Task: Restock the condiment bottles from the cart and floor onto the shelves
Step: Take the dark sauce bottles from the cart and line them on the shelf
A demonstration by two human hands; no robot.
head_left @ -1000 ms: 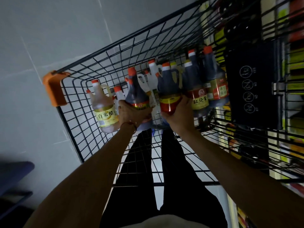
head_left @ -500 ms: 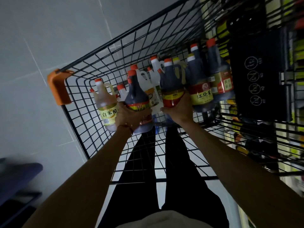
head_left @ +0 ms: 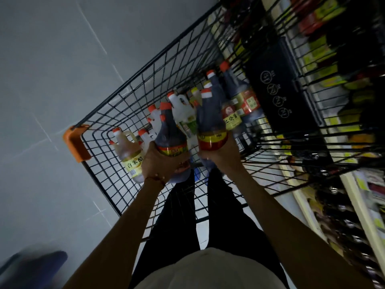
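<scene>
My left hand (head_left: 161, 163) grips the base of a dark sauce bottle (head_left: 169, 130) with an orange cap. My right hand (head_left: 220, 155) grips the base of a second dark bottle (head_left: 209, 119) with a red and yellow label. Both bottles are raised above the floor of the black wire cart (head_left: 125, 101). Several more bottles stand in the cart: a pale vinegar bottle (head_left: 130, 152) at the left, white jugs (head_left: 183, 109) in the middle, and dark bottles (head_left: 239, 94) at the right.
The cart has an orange corner bumper (head_left: 77, 142) and a dark folded seat panel (head_left: 281, 90) on its right. Stocked shelves (head_left: 337, 59) run along the right edge. Grey tiled floor (head_left: 52, 59) lies to the left. My dark trouser legs show through the cart floor.
Both hands have lifted their dark bottles up and away from the group in the cart. The view has tilted, so the cart appears rotated and closer.
</scene>
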